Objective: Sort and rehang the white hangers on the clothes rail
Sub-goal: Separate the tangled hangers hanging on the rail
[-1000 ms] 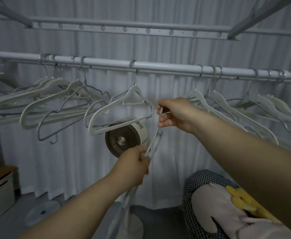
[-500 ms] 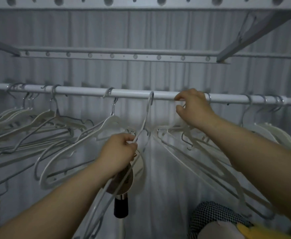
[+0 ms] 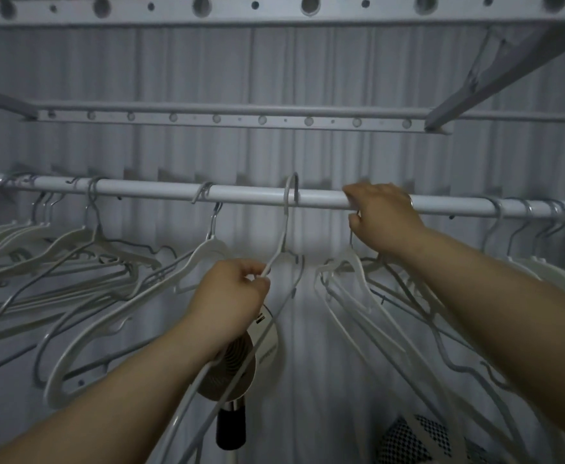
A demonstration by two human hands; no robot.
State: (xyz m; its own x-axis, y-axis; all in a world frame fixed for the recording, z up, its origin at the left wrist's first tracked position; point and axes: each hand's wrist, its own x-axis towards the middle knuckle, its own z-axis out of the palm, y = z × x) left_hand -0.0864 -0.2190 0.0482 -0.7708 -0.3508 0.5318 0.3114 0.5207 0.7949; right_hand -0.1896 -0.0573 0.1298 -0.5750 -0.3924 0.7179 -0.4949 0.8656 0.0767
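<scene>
— Nearest first: what is the left hand doing?
— The left hand (image 3: 231, 293) pinches the shoulder of a white hanger (image 3: 281, 236), just below its neck. A round fan (image 3: 237, 373) sits behind the wrist.
— Where is that hanger?
— Its hook is over the clothes rail (image 3: 247, 194), in the gap between two groups.
— And the right hand?
— The right hand (image 3: 386, 217) is higher, fingers curled over the rail and thumb beneath. Under it a bunch of hangers (image 3: 351, 283) splays down. Whether it also grips a hook, I cannot tell.
— Beyond that?
— The left-end hangers (image 3: 73, 249) crowd one side of the rail and the right-end hangers (image 3: 542, 262) the other. A pleated curtain (image 3: 308, 78) hangs behind.
</scene>
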